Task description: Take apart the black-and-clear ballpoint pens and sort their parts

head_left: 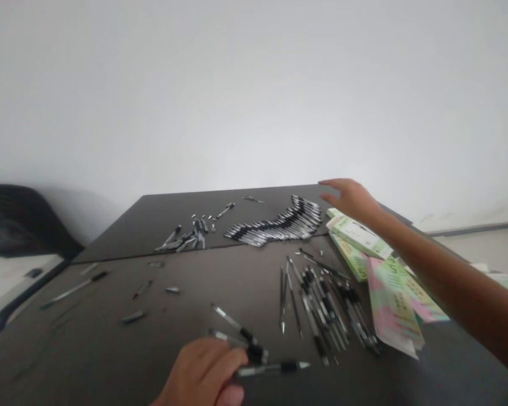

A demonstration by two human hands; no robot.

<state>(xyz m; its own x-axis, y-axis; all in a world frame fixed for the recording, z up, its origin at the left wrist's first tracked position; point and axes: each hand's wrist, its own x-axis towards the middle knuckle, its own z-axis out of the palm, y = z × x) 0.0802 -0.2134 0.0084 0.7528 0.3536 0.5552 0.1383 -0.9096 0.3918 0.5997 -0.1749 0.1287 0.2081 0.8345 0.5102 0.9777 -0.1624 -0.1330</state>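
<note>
My left hand (207,372) is low in the middle, its fingers curled. A clear pen with a black grip (273,368) sticks out to the right from between its thumb and forefinger. Just beyond the knuckles lie more pens (237,324), partly hidden by the hand. My right hand (350,196) is raised over the table's far right, thumb and fingers apart, with nothing between them. Left of it, a long slanting row of pens (279,225) lies side by side. Below that arm are green and white boxes (359,234).
A loose heap of pens and thin refills (322,304) lies right of centre. Pen parts (195,231) are piled at the back left, and several short pieces (133,317) are scattered on the dark table (93,349). Pink-green packets (395,304) lie right; a black chair (21,220) stands left.
</note>
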